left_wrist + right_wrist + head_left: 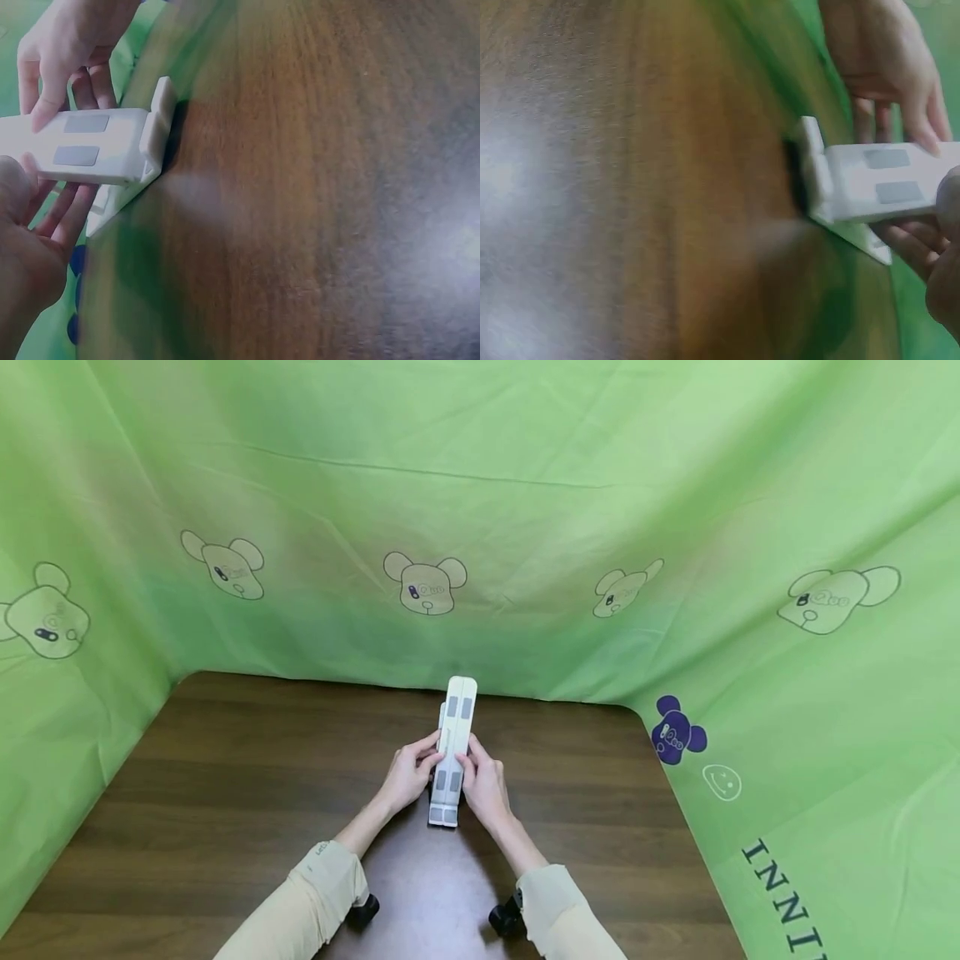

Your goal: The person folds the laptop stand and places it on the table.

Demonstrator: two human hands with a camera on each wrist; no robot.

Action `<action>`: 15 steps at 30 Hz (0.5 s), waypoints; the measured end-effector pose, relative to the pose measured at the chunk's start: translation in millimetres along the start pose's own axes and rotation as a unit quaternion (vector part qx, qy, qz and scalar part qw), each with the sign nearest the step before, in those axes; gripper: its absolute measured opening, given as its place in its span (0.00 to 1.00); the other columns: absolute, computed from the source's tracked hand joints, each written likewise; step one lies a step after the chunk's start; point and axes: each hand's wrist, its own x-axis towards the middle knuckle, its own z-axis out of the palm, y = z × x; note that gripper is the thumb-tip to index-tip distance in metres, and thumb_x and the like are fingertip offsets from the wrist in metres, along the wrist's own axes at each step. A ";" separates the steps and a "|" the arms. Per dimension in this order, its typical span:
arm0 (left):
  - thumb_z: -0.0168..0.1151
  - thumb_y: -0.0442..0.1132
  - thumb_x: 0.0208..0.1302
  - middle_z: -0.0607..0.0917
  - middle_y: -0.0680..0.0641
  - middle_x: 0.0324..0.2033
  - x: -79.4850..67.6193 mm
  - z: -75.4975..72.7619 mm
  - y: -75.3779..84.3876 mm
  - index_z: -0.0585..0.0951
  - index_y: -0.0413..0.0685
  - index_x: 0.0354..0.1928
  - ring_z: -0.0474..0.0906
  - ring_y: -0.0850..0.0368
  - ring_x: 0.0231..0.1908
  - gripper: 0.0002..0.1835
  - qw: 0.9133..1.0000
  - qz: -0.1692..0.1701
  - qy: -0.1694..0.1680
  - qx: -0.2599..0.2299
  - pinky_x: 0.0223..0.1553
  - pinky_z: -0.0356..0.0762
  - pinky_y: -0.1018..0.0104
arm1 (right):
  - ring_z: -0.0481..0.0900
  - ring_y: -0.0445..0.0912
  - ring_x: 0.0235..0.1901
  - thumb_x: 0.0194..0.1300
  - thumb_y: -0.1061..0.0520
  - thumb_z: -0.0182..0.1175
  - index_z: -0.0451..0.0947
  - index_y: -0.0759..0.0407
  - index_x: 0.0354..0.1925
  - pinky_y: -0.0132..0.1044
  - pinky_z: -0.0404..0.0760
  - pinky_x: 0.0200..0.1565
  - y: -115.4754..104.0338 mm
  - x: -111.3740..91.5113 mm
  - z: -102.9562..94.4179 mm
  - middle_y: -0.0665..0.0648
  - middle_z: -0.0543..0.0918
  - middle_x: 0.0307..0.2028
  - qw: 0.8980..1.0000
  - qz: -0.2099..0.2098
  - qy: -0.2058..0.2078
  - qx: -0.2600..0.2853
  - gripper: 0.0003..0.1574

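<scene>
A long white folding laptop stand [453,735] with grey pads is held upright-tilted over the table, its near end at the wood. My left hand [407,774] grips its left side, the thumb on the pale top face. On the opposite side my right hand [486,785] grips it likewise, thumb on top. In the left wrist view, a thinner white arm [109,204] of the stand slants away below the main bar, and a raised lip [159,127] stands at the near end. Fingers of both hands curl under the bar, partly hidden by it.
A dark brown wooden table [285,752] spreads around the hands. Green cloth [525,527] printed with bear heads hangs behind the table and along both sides. Black wrist cameras [508,918] sit under the cuffs of the cream sleeves [307,893].
</scene>
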 end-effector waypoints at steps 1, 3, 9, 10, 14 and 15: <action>0.64 0.26 0.77 0.92 0.27 0.49 -1.1 -1.3 -0.5 0.75 0.35 0.76 0.93 0.39 0.46 0.28 1.000 -0.004 0.002 -0.007 0.41 0.94 0.55 | 0.88 0.43 0.26 0.83 0.53 0.63 0.79 0.56 0.69 0.32 0.82 0.26 -10.2 1.6 -8.4 0.60 0.95 0.34 1.000 0.010 -0.013 0.021 0.22; 0.66 0.27 0.76 0.93 0.28 0.48 -4.3 -5.4 -1.7 0.74 0.38 0.79 0.94 0.39 0.44 0.31 0.999 -0.016 0.006 -0.028 0.41 0.95 0.57 | 0.94 0.51 0.34 0.82 0.54 0.64 0.78 0.64 0.71 0.38 0.91 0.32 -31.2 6.0 -27.3 0.67 0.94 0.40 0.996 0.041 -0.035 0.066 0.26; 0.67 0.26 0.75 0.90 0.24 0.50 -15.2 -20.5 -1.1 0.72 0.27 0.76 0.93 0.35 0.45 0.31 0.997 -0.040 -0.034 -0.060 0.44 0.95 0.59 | 0.90 0.69 0.55 0.80 0.64 0.63 0.75 0.74 0.71 0.41 0.92 0.58 -59.5 36.8 -76.2 0.77 0.88 0.57 0.977 0.132 -0.029 0.166 0.28; 0.67 0.26 0.75 0.90 0.24 0.51 -17.1 -22.2 -0.2 0.73 0.25 0.74 0.93 0.34 0.47 0.29 0.996 -0.041 -0.051 -0.053 0.45 0.94 0.60 | 0.90 0.69 0.56 0.80 0.65 0.62 0.74 0.75 0.72 0.42 0.91 0.59 -58.9 43.8 -81.8 0.78 0.87 0.58 0.971 0.139 -0.026 0.191 0.27; 0.67 0.26 0.74 0.89 0.22 0.53 -25.6 -26.3 5.0 0.75 0.19 0.69 0.91 0.30 0.52 0.26 0.994 -0.024 -0.111 -0.010 0.47 0.90 0.69 | 0.93 0.58 0.54 0.83 0.67 0.57 0.71 0.78 0.73 0.50 0.89 0.63 -55.5 69.4 -99.3 0.84 0.82 0.62 0.942 0.160 -0.045 0.292 0.27; 0.67 0.25 0.73 0.88 0.22 0.54 -27.8 -26.5 6.5 0.75 0.19 0.70 0.91 0.29 0.53 0.27 0.993 -0.023 -0.118 -0.006 0.48 0.89 0.69 | 0.94 0.53 0.53 0.84 0.67 0.56 0.70 0.78 0.74 0.51 0.88 0.64 -55.0 74.7 -102.3 0.85 0.81 0.63 0.935 0.167 -0.055 0.309 0.27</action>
